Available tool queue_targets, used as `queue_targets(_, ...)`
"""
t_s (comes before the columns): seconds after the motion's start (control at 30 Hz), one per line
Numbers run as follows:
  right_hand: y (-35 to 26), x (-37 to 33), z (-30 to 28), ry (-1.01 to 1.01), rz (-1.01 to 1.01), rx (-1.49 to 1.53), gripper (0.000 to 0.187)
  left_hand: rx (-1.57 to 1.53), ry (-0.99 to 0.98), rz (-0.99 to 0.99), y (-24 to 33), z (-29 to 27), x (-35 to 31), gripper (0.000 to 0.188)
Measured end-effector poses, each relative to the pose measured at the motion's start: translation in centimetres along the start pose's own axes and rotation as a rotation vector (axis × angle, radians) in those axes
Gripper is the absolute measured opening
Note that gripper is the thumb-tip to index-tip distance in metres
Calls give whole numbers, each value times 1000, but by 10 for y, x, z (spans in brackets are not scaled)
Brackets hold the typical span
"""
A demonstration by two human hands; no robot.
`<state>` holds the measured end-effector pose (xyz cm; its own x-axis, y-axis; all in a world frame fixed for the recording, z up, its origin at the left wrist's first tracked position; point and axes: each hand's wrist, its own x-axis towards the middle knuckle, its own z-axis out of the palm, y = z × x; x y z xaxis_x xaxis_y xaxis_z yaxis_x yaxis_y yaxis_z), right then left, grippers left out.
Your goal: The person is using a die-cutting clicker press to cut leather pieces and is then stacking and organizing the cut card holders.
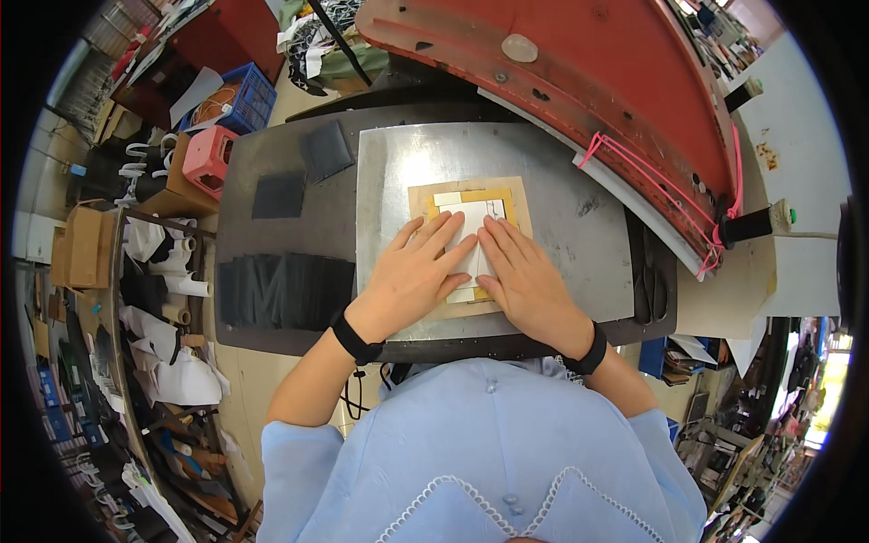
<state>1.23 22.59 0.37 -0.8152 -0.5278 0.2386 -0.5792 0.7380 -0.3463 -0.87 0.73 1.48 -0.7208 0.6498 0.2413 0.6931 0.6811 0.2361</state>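
Both my hands lie flat on a white sheet (463, 215) inside a yellow frame (494, 194). My left hand (416, 270) presses its left side with fingers stretched out. On the right side rests my right hand (523, 273), its fingers also extended. The thumbs and forefingers come close together over the middle of the sheet. Under the frame is a tan board (423, 198), set on a shiny metal plate (385, 167). My palms hide much of the sheet and the frame's lower part.
A large red machine arm (579, 63) with pink cord (647, 184) slants over the plate's far right. Dark pieces lie in a row (285, 290) at the left, with two dark squares (279, 195) (327, 150) beyond. Scissors (650, 285) lie right; a pink stool (208, 161) stands far left.
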Motion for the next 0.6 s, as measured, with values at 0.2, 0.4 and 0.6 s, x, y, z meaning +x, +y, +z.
queue_targets(0.2, 11, -7, -9, 49, 47, 199, 38, 31, -7, 1, 1, -4, 2, 51)
queue_targets(0.4, -2, -15, -16, 96, -109, -153, 35, 64, -32, 18, 5, -9, 8, 48)
queue_targets(0.6, -10, -30, -19, 90, -165, -144, 35, 91, -53, 53, 2, -11, 9, 46)
